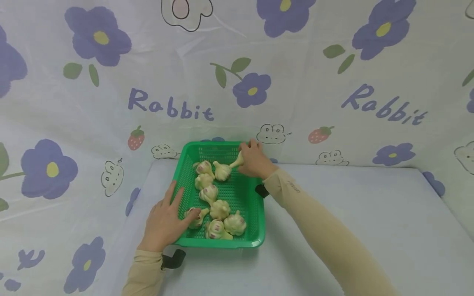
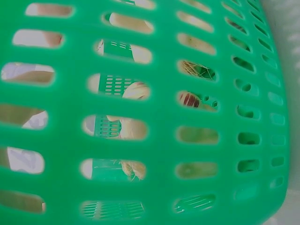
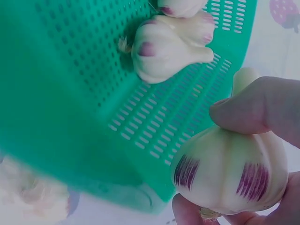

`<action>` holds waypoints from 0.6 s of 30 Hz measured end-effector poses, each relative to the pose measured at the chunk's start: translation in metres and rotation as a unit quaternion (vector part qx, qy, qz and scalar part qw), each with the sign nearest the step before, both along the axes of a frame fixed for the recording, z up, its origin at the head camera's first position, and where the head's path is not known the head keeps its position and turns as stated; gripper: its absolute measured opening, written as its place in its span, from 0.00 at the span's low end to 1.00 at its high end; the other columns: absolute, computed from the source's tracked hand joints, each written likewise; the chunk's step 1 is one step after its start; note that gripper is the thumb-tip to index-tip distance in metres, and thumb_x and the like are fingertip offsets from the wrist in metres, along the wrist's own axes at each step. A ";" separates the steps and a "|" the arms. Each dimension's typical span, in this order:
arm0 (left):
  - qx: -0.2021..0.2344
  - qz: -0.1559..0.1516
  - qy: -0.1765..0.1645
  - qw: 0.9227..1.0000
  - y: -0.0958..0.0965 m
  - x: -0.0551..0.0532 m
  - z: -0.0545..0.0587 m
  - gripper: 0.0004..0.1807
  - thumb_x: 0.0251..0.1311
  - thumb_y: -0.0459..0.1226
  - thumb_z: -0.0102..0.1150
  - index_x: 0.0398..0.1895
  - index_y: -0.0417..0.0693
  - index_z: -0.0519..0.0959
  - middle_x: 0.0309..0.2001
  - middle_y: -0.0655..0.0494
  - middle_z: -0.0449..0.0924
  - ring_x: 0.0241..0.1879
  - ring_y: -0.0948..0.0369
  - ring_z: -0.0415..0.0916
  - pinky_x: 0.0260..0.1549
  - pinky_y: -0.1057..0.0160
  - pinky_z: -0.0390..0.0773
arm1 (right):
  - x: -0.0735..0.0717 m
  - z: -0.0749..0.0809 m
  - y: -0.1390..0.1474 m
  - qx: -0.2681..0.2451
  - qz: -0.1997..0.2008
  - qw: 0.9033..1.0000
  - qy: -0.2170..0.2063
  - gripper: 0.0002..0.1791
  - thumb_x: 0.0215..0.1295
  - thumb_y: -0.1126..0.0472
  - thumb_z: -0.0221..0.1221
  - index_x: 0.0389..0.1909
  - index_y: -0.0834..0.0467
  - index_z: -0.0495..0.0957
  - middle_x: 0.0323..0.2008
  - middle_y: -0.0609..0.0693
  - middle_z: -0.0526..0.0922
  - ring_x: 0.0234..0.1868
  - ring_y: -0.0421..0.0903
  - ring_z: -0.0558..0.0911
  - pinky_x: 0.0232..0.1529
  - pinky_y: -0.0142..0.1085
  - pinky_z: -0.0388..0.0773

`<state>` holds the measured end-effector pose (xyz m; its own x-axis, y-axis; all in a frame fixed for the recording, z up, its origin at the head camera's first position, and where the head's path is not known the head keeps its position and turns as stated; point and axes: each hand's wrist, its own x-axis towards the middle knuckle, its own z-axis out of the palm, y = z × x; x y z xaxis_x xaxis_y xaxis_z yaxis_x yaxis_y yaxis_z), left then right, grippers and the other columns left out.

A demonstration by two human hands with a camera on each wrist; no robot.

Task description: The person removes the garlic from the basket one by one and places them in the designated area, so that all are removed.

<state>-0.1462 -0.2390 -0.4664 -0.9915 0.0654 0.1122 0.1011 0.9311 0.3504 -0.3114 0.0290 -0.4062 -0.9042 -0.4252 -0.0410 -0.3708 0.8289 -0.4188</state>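
A green plastic basket (image 1: 240, 242) with slotted walls holds several garlic bulbs (image 1: 220, 209), pale with purple marks. My right hand (image 1: 255, 158) is at the basket's far right corner. In the right wrist view, its thumb and fingers grip a garlic bulb (image 3: 229, 173) with purple streaks, the stem pointing up; in the head view the hand mostly hides this bulb. My left hand (image 1: 163, 222) rests at the left rim, fingers extended and thumb reaching inside over a bulb (image 1: 196, 218). The left wrist view is filled by the basket's slotted wall (image 2: 161, 112), with garlic glimpsed through the slots.
The basket stands on a white table (image 1: 344, 213), close to a cloth backdrop (image 1: 296, 82) printed with flowers, strawberries and rabbit drawings. The table surface extends to the right. Dark wrist-worn pieces (image 1: 174, 260) show by both sleeves.
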 end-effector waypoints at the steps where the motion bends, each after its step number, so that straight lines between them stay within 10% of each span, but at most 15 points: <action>1: 0.000 0.000 0.001 1.000 0.000 0.000 0.000 0.50 0.69 0.65 0.55 0.81 0.40 0.60 0.84 0.41 0.46 0.65 0.30 0.72 0.64 0.33 0.71 | 0.001 0.001 0.002 -0.001 -0.002 1.000 -0.001 0.32 0.63 0.64 0.64 0.68 0.64 0.68 0.63 0.66 0.64 0.62 0.62 0.62 0.53 0.49 0.77; 18: 0.004 -0.004 -0.001 1.000 0.000 -0.002 -0.001 0.49 0.70 0.64 0.55 0.81 0.40 0.59 0.84 0.41 0.46 0.65 0.30 0.72 0.63 0.32 0.71 | 0.001 0.007 0.051 0.013 -0.013 1.000 0.022 0.31 0.66 0.62 0.65 0.67 0.67 0.67 0.65 0.71 0.64 0.67 0.66 0.61 0.67 0.58 0.64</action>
<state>-0.1481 -0.2394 -0.4673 -0.9912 0.0732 0.1104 0.1084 0.9271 0.3588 -0.3101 0.0804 -0.3991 -0.9159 -0.4012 -0.0121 -0.3667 0.8487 -0.3812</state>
